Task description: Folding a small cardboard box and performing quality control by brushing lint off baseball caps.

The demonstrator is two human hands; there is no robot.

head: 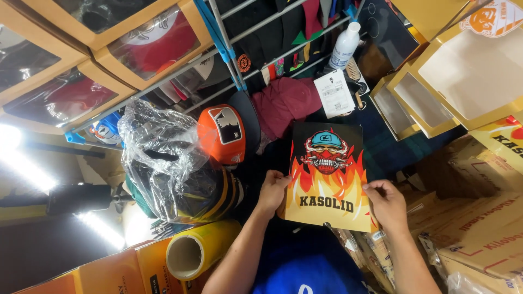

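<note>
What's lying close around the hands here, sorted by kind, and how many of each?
Flat black card with flame and masked-face print, held by left hand and right hand: 1
Orange and black baseball cap: 1
Yellow film roll: 1
White plastic bottle: 1
Total: 4

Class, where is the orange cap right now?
In the head view, the orange cap lies left of the flame-printed card, beside the crumpled clear plastic bag.

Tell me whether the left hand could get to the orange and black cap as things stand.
Probably yes. The left hand grips the flat black and yellow flame-printed box at its edge, so it must let go first; the orange and black cap lies just beyond, with nothing between.
</note>
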